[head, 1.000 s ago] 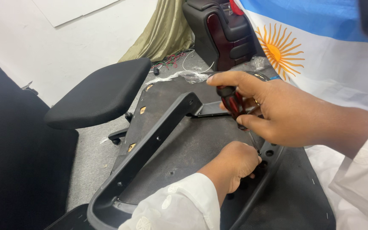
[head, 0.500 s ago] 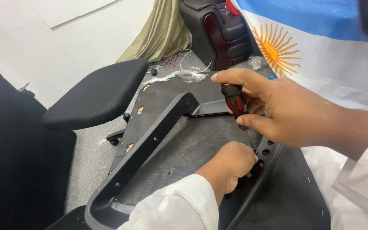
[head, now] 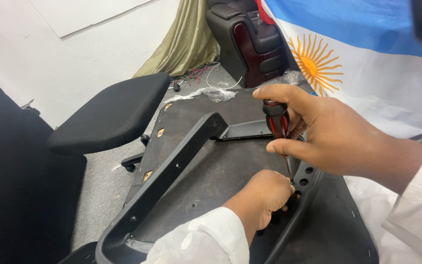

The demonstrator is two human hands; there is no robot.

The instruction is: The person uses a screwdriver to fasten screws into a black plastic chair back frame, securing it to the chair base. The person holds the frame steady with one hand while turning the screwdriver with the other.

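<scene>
My right hand [head: 338, 134] grips a red-and-black-handled screwdriver [head: 278, 128], tip at the black plastic chair armrest frame [head: 181, 164]; left hand [head: 264, 193] curled closed against it.

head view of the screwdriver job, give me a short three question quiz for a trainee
1. True or false: the right hand holds the red-and-black-handled screwdriver with its tip pointing down.
2. Where does the left hand rest?
A. on the black fabric chair seat
B. at the curved black plastic armrest frame, by the screwdriver tip
C. on the blue-and-white sun flag
3. Fill in: the frame lies on the dark flat underside of a seat ____.

Key
1. True; the shaft runs down to the frame's holes.
2. B
3. base
</scene>
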